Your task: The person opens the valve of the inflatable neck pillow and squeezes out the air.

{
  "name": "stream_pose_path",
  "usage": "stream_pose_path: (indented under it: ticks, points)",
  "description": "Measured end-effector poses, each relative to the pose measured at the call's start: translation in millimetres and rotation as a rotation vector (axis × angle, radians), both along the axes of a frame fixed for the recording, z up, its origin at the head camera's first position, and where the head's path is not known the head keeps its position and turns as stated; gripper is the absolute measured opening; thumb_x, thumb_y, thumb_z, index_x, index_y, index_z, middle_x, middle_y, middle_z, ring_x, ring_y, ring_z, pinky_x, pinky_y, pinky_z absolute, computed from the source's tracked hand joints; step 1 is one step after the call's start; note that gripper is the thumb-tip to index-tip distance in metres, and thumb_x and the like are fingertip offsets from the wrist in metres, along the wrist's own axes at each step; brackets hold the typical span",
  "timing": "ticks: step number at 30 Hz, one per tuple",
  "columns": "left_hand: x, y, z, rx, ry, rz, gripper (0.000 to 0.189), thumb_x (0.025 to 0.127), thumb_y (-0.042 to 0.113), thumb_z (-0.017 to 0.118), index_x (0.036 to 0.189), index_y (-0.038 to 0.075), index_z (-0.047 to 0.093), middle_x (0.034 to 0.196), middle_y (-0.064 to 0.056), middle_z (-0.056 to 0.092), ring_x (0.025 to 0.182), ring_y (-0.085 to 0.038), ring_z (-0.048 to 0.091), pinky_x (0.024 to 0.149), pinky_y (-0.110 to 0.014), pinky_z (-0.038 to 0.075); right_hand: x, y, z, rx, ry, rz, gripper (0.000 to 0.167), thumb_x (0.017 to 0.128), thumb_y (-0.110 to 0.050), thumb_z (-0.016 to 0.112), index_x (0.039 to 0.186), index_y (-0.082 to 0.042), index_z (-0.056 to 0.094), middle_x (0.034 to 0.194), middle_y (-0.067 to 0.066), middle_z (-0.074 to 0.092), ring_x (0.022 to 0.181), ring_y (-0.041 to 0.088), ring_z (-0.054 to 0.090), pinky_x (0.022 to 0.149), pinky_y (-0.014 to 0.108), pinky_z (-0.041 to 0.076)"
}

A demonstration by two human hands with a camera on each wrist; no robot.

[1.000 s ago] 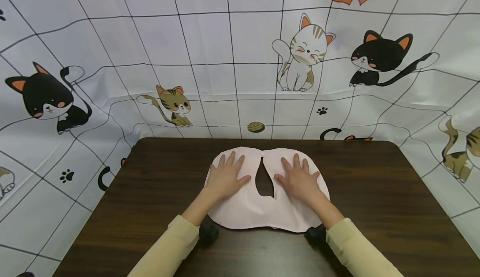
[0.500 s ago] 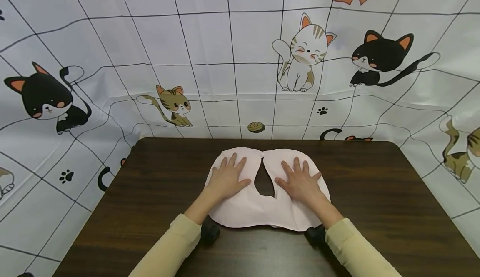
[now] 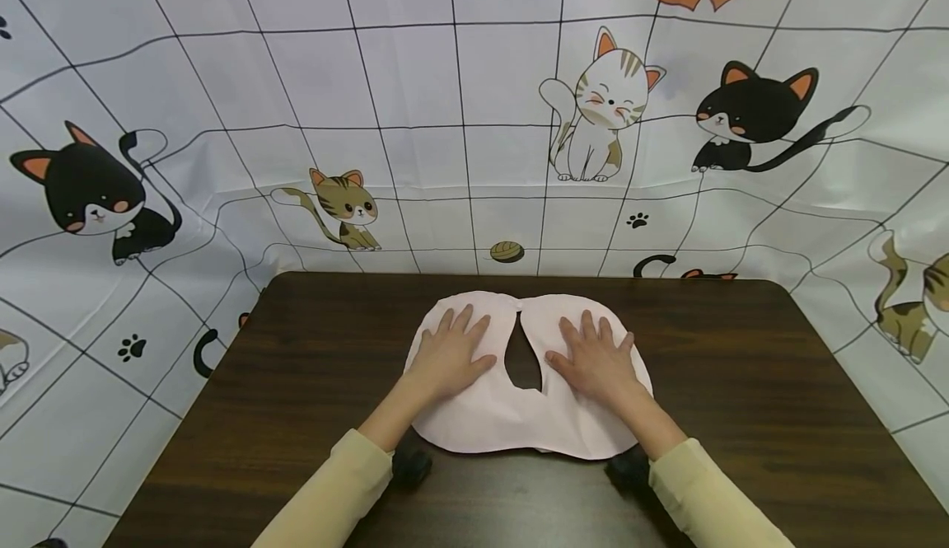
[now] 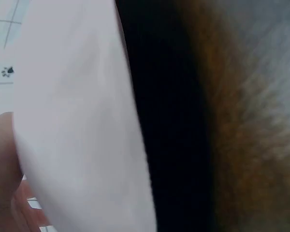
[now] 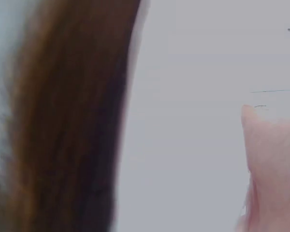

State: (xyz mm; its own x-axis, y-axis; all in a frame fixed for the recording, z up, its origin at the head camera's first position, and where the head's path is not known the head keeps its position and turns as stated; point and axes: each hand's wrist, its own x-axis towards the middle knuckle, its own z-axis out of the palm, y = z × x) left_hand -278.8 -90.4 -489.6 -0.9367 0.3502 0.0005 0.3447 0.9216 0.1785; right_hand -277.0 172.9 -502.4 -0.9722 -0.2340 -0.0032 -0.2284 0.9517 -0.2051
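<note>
A pale pink cloth bib (image 3: 493,426), rounded in outline, lies spread on the dark wooden table with a teardrop-shaped neck opening at its middle. Its two upper ends meet at the top. My left hand (image 3: 445,360) rests on the left half, fingers straight and spread. On the right half lies my right hand (image 3: 599,360), likewise with straight, spread fingers. Bib cloth (image 4: 82,116) fills much of the left wrist view, with part of the left hand (image 4: 2,164) at the edge. In the right wrist view, the cloth (image 5: 183,125) looks blurred beside the right hand (image 5: 275,169).
The brown table (image 3: 749,383) extends on both sides of the bib. A white sheet (image 3: 415,78) printed with cats and grid lines hangs behind and beside it. Black wrist devices (image 3: 410,467) sit beneath both wrists, near the bib's lower edge.
Both hands stay on the bib and shift only slightly; the left fingers slide a little to the right. The bib lies nearly as before.
</note>
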Motion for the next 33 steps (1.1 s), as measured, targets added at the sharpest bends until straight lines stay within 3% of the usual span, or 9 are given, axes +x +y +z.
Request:
stream_pose_path:
  ticks: [7,11,20,33]
  points:
    - [22.5,0.0,11.2,0.002,0.026,-0.039,0.067,0.098,0.055,0.060,0.154,0.020,0.049,0.164,-0.015,0.033,0.150,-0.047,0.024,0.099,-0.078,0.035,13.5,2.9,5.6,-0.035,-0.002,0.031,0.067,0.103,-0.051,0.054,0.155,-0.010,0.044,0.160,0.032,0.030,0.144,0.055,0.027,0.104,0.081,0.019]
    - [29.9,-0.8,10.7,-0.013,0.015,-0.057,0.067,0.099,0.057,0.059,0.153,0.019,0.051,0.165,-0.016,0.031,0.150,-0.050,0.019,0.097,-0.079,0.034,18.8,3.7,6.0,-0.036,-0.031,0.048,0.066,0.103,-0.050,0.054,0.155,-0.010,0.045,0.160,0.031,0.030,0.144,0.055,0.027,0.104,0.080,0.022]
    - [31.9,-2.9,-2.0,-0.040,0.012,-0.080,0.068,0.099,0.059,0.057,0.154,0.020,0.050,0.167,-0.016,0.026,0.151,-0.049,0.019,0.097,-0.079,0.035,23.3,5.3,1.6,-0.019,-0.026,0.068,0.068,0.103,-0.051,0.053,0.155,-0.009,0.044,0.159,0.031,0.032,0.144,0.055,0.029,0.103,0.080,0.024]
    - [35.8,-4.9,-6.6,-0.064,0.015,-0.107,0.065,0.100,0.055,0.058,0.154,0.020,0.050,0.168,-0.017,0.020,0.152,-0.050,0.014,0.098,-0.080,0.032,26.1,6.9,-3.9,-0.002,0.036,0.079,0.067,0.103,-0.049,0.055,0.154,-0.008,0.044,0.157,0.031,0.034,0.142,0.053,0.032,0.101,0.078,0.028]
